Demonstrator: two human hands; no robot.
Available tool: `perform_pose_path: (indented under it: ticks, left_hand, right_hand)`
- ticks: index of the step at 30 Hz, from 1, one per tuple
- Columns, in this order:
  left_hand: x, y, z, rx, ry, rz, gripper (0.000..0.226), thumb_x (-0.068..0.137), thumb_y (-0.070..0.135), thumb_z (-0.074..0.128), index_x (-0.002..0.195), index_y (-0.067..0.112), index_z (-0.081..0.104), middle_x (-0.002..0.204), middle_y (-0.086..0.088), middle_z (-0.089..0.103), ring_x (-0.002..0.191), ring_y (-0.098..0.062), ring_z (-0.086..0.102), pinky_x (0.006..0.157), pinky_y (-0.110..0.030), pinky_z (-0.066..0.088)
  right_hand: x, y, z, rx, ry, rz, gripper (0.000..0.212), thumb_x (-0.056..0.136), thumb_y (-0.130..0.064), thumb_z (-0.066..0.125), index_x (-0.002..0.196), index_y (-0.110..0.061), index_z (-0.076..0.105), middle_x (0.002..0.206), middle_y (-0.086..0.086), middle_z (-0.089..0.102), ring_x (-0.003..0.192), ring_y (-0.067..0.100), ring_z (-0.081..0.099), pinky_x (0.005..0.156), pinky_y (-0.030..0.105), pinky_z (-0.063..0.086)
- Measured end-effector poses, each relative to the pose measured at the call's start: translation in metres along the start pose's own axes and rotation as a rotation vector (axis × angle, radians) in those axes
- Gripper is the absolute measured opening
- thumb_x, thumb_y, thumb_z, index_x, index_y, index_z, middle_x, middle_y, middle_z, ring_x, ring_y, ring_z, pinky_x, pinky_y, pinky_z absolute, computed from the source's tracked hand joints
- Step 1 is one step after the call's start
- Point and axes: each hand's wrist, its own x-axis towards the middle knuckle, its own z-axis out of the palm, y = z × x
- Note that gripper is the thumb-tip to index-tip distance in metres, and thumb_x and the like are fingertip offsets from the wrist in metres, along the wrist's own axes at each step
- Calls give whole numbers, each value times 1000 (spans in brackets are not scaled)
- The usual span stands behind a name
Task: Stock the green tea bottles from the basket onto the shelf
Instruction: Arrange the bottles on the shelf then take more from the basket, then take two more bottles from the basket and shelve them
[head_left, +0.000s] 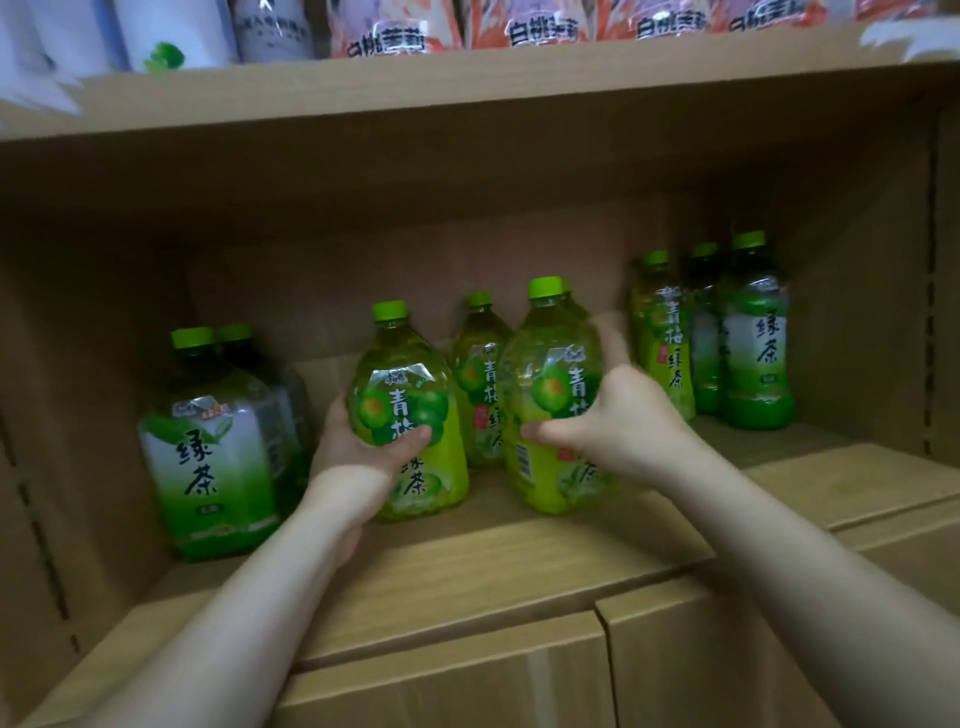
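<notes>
Two large green-capped green tea bottles with yellow-green plum labels stand on the wooden shelf (519, 561). My left hand (358, 457) grips the left bottle (408, 395) around its lower body. My right hand (613, 410) wraps the right bottle (545, 384) from its right side. Behind them stands a third plum-label bottle (480, 374). The basket is out of view.
Two large green-and-white label tea bottles (213, 447) stand at the shelf's left. Small green tea bottles (753, 338) cluster at the back right. The shelf above (467, 78) holds pink and white packages. Cabinet doors (467, 686) lie below the shelf edge.
</notes>
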Motion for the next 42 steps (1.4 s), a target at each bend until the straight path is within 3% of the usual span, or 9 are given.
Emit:
perform_pose_path:
  ticks: [3,11,15,20,25,29,34,38,42]
  left_hand:
    - [1,-6,0,32,11,23,77,66,29,84,131,29,43,116,1,65,99,-20,64,89,-43,54]
    - [1,-9,1,216,49,133,87,68,42,80,139,26,31,119,1,63,100,-21,64,91,-44,52]
    - [1,-6,0,198,28,98,85,68,34,82,137,29,33,112,3,65,92,-16,64,90,-39,53]
    - [1,-8,0,194,6,97,91,63,27,87,136,29,32,115,6,62,102,-18,62,94,-41,50]
    - [0,-3,1,240,30,75,96,62,28,87,139,26,30,122,0,61,106,-22,60,98,-40,47]
    - [-7,12,3,388,153,218,104,65,27,84,147,17,20,145,-10,40,132,-28,39,110,-40,33]
    - [-41,46,19,555,225,746,55,78,13,62,131,11,48,129,-13,49,120,-29,44,102,-34,33]
    - [-80,87,60,395,-24,968,19,81,11,56,94,14,70,95,0,66,87,-14,60,80,-29,48]
    - [-159,109,119,206,-397,980,15,83,11,60,87,17,74,77,10,69,70,-2,62,66,-22,51]
  right_hand:
    - [11,-12,26,29,-1,12,123,55,-54,85,148,-42,6,143,13,34,121,34,52,102,38,45]
    - [31,-12,44,18,-93,49,126,58,-55,84,147,-49,-6,157,14,15,136,34,41,109,43,38]
    - [32,-5,42,13,-87,3,131,54,-48,89,147,-50,-5,155,10,31,136,29,42,109,43,38]
    - [23,-10,48,-43,33,-6,126,53,-56,86,144,-50,-1,144,7,48,125,30,53,97,46,48]
    - [5,-4,38,38,-104,-18,116,68,-57,77,150,-40,-4,146,6,46,128,29,50,100,36,42]
    - [-19,4,6,70,-52,-47,85,80,-43,72,149,-29,24,134,8,56,122,26,54,100,34,43]
    - [-67,18,-78,124,-55,-120,34,85,-31,68,118,-26,62,92,-3,71,87,14,69,84,34,54]
    - [-116,40,-153,131,-246,-109,43,66,-61,68,100,-35,69,85,-2,76,76,12,73,72,33,60]
    - [-158,80,-209,101,-308,-43,63,44,-77,72,99,-46,69,88,1,76,76,16,74,62,22,57]
